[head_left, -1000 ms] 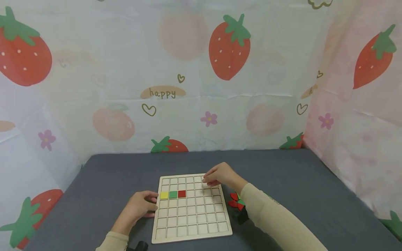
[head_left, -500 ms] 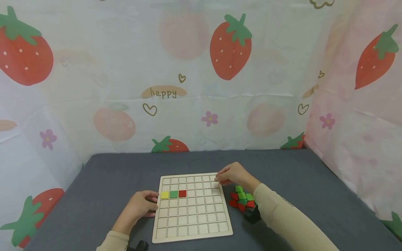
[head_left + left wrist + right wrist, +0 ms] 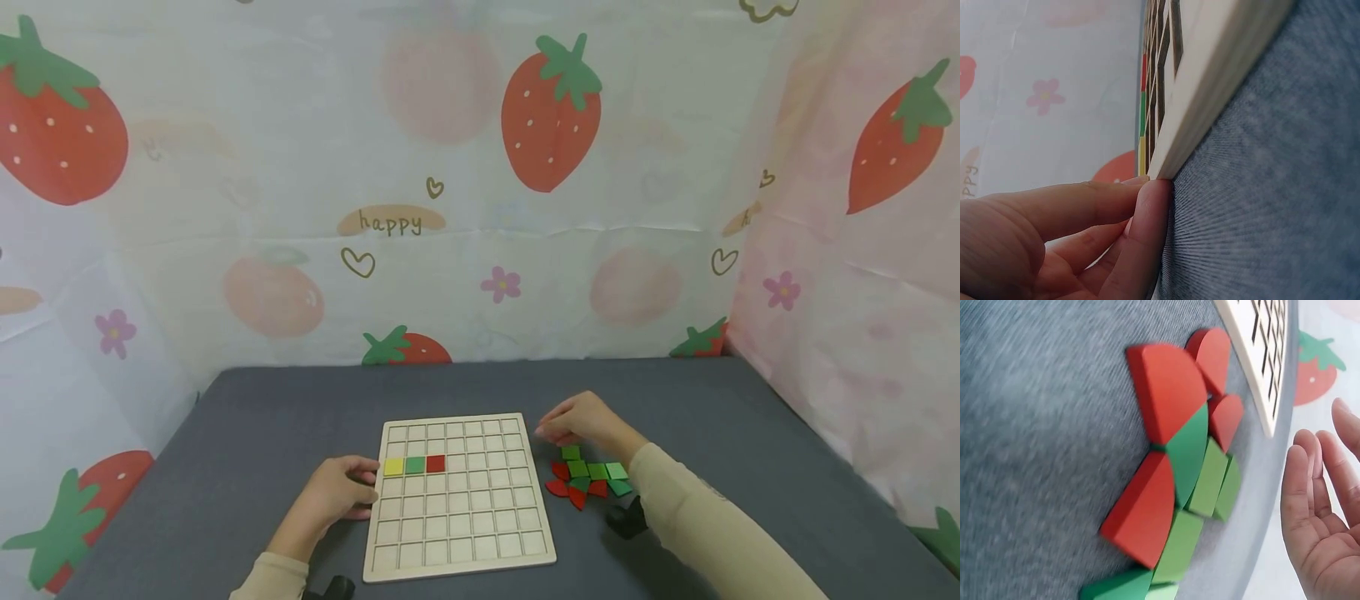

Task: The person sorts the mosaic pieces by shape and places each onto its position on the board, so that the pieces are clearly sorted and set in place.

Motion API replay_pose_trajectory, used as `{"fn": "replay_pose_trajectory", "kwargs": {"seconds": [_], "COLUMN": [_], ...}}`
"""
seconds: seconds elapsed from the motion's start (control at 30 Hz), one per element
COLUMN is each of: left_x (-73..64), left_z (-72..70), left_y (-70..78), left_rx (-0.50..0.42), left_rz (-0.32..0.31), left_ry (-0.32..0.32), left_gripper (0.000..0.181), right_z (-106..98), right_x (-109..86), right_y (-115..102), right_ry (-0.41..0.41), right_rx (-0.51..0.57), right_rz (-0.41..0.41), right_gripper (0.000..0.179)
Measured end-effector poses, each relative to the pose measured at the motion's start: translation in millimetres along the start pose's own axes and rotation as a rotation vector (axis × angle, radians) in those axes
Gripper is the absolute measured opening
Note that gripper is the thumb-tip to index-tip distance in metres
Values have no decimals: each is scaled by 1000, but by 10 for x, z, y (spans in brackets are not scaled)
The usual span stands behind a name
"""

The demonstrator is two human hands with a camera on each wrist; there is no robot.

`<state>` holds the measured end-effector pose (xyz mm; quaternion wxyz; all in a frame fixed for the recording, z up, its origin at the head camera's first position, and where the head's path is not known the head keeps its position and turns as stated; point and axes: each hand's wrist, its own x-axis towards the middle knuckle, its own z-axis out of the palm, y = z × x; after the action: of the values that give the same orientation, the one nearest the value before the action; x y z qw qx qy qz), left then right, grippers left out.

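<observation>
The flat pale wooden grid board (image 3: pixel 461 502) lay on the tabletop (image 3: pixel 262 450), a little tilted to the head view, with a yellow square tile (image 3: pixel 393 467), a green square tile (image 3: pixel 415 466) and a red square tile (image 3: pixel 436 463) side by side in one row, starting at its left edge. That row matched the earlier pictures; what had changed was the right hand (image 3: pixel 585 419), which had drawn off the board's far right corner and now hung just beyond the loose pieces, so the work on the board stood unaltered at three tiles. In the right wrist view its fingers (image 3: pixel 1297 478) were loosely bent and parted, with nothing seen in them, though a thin piece could have been hidden. The left hand (image 3: pixel 335 492) held the board's left edge, fingers and thumb bent against it. Just beside the board's right edge lay a cluster of red round-edged flat pieces (image 3: pixel 1172 387) and green flat pieces (image 3: pixel 1209 478), several touching. Behind stood a strawberry-printed pale cloth (image 3: pixel 465 308).
</observation>
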<state>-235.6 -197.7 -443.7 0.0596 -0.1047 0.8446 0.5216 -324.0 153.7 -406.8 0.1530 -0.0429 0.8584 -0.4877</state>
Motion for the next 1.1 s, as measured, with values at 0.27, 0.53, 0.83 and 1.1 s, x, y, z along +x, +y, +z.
{"fn": "replay_pose_trajectory", "kwargs": {"seconds": [0.27,0.53,0.83,1.1], "left_x": [2,15,11,5], "left_z": [-5,-3,-1,4], "left_y": [-5,-20,-12,-11], "left_rx": [-13,-14,-13,-8], "left_rz": [2,6,6,6], "left_ry": [-3,-3,-2,0], "left_gripper": [47,48,47,47], "right_z": [-90,-169,-246,-284], "right_x": [4,-32,-73,-46], "right_y": [90,195,265,355], "right_ry": [34,47,41,41], "right_rx": [20,-16,-4,-14], "right_rz": [46,71,97,90], "right_gripper": [21,26,26,28]}}
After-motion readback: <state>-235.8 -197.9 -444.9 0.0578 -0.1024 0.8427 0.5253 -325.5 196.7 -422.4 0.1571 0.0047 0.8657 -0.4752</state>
